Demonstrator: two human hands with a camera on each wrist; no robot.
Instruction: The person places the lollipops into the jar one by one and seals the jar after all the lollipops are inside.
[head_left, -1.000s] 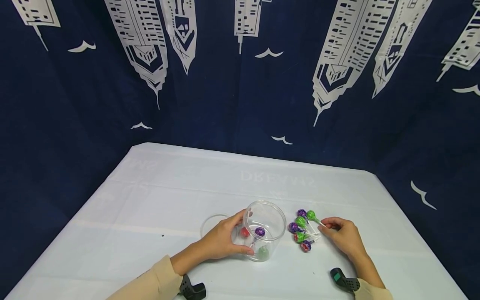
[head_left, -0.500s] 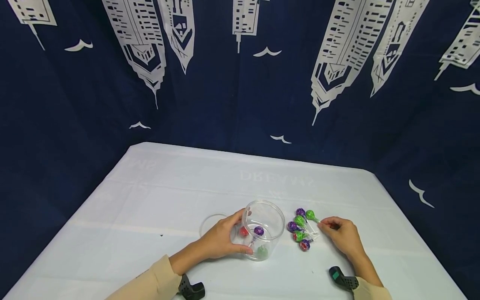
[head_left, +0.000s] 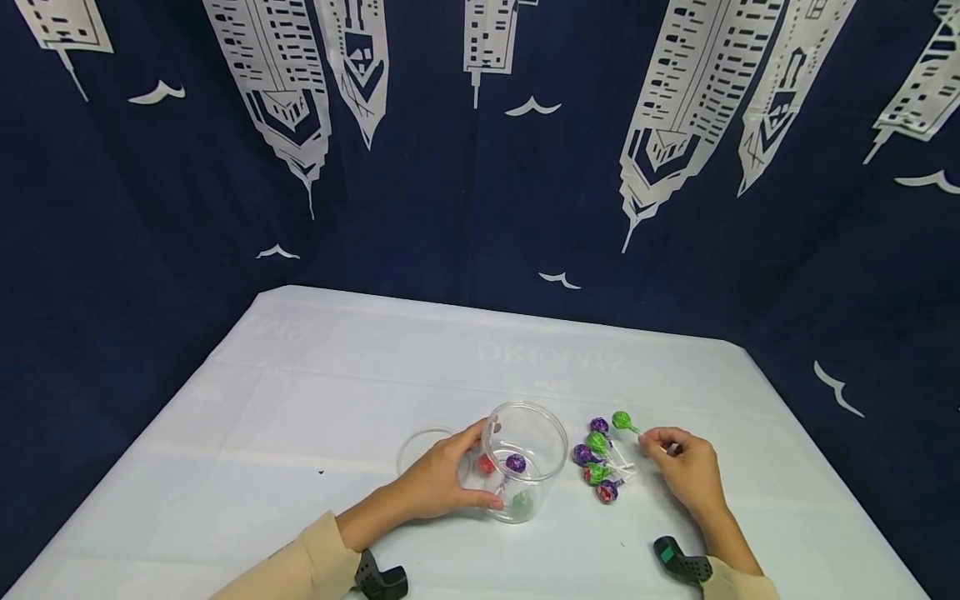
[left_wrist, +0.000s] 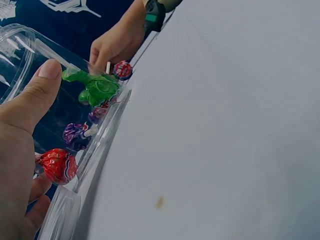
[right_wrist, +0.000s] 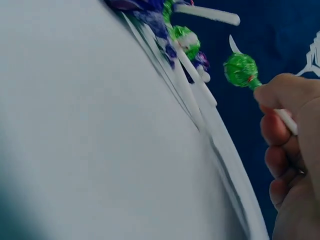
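Note:
A clear plastic jar (head_left: 534, 437) stands on the table, its open top tilted slightly. My left hand (head_left: 444, 477) grips it from the left, thumb in front and fingers behind. Through its wall show a red lollipop (left_wrist: 58, 166), a purple lollipop (left_wrist: 76, 136) and a green lollipop (left_wrist: 101, 90). My right hand (head_left: 686, 468) pinches the stick of a green-wrapped lollipop (right_wrist: 240, 70) just below its candy head. That lollipop is held up beside a small pile of lollipops (head_left: 597, 472) lying to the right of the jar.
A clear round lid (head_left: 408, 446) lies on the white table (head_left: 337, 400), partly behind my left hand. A dark blue curtain (head_left: 450, 183) with white building prints hangs behind the table's far edge. Dark wrist cameras (head_left: 382, 577) sit on both wrists.
My right hand has lifted the green lollipop up and slightly away from the pile. The left hand and jar stay in place.

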